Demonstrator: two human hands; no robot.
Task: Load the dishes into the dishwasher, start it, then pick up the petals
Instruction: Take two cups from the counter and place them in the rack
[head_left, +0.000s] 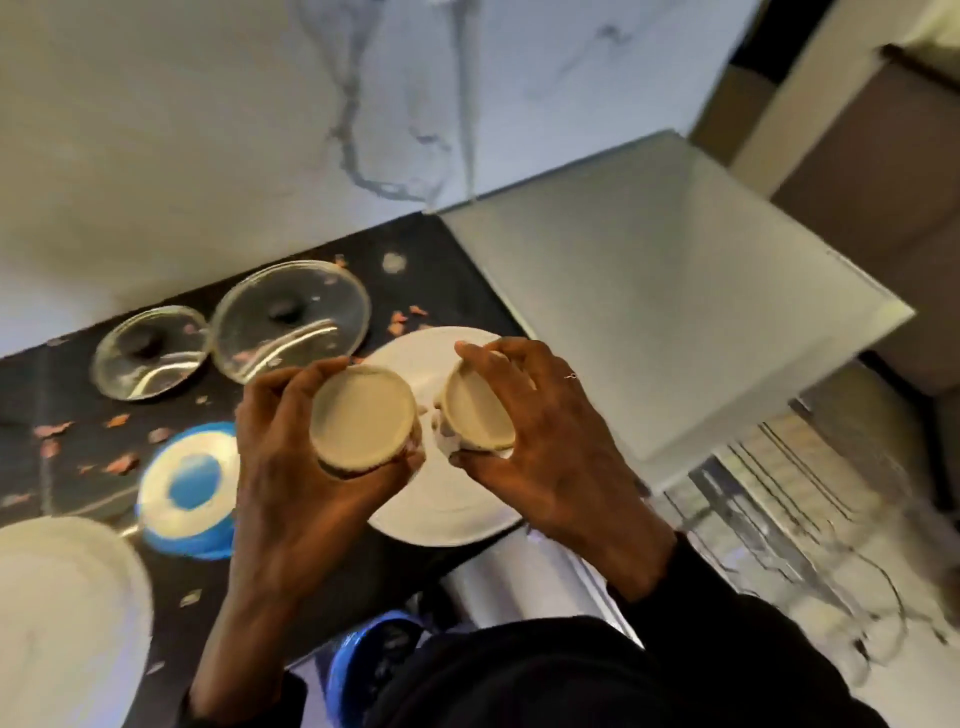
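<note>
I noted the left hand (291, 457) gripping a cream cup (363, 415) and the right hand (550, 452) gripping a second cup (480, 413). Both were held above the white plate (447, 512), presumably for carrying to the dishwasher rack (779, 525) to their right.

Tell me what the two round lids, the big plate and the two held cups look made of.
Small lid and large lid: clear glass, glossy; see-through, with bright glints on the rims. Plate: probably glazed ceramic; white, smooth, opaque. Left cup and right cup: cream, matte, opaque; ceramic or plastic, blur leaves it open.
</note>
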